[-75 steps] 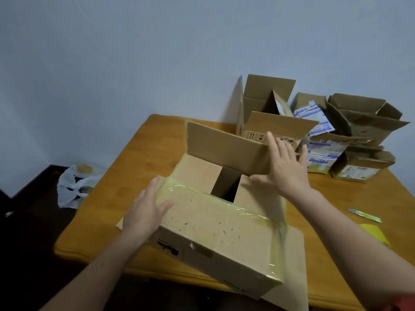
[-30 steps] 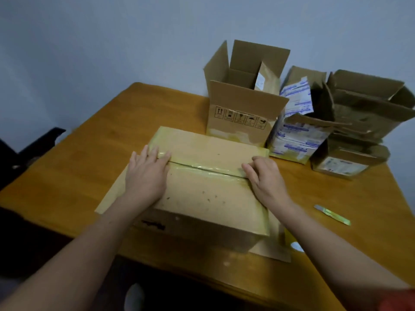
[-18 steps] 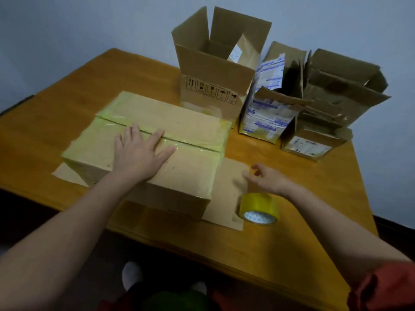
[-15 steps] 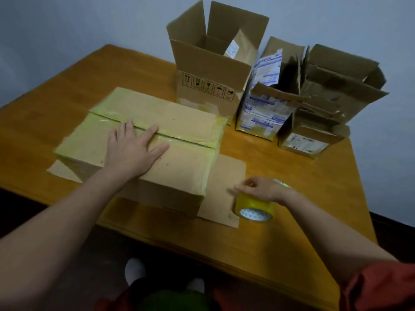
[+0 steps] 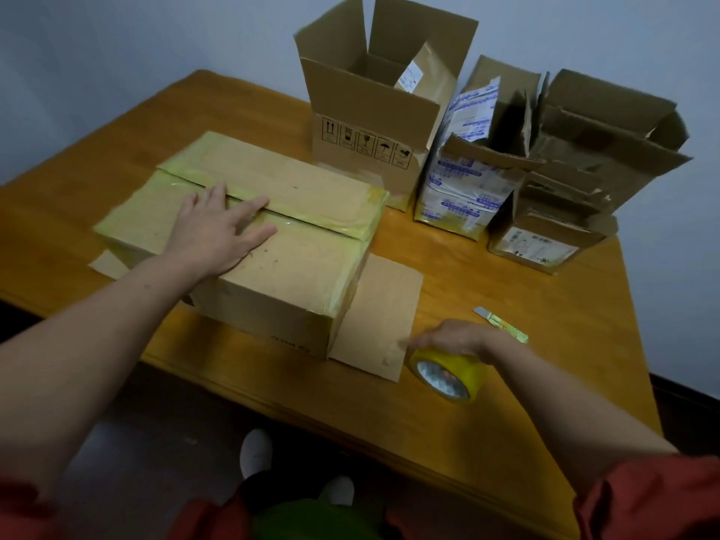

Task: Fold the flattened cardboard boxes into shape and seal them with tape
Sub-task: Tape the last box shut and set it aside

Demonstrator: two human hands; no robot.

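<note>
A brown cardboard box [image 5: 296, 263] with old yellowish tape on its edges stands on the wooden table [image 5: 506, 290], its two top flaps folded down and meeting at a seam. My left hand [image 5: 218, 228] lies flat across that seam and presses the flaps down. To the right, my right hand [image 5: 456, 339] grips a yellow tape roll [image 5: 448, 374] from above, tilted at the table's near edge. A flat cardboard sheet [image 5: 380, 317] lies under the box.
Several opened boxes stand at the back right: a tall brown one [image 5: 374, 111], a blue-printed one [image 5: 467, 177], and two worn ones [image 5: 600, 142] [image 5: 545, 235]. A small box cutter [image 5: 500, 321] lies just beyond my right hand. The table's near edge runs below the box.
The far flap was folded down and both flaps closed. My right hand left the box, reached to the tape roll and took hold of it, tilting it up. My left hand stayed on the seam.
</note>
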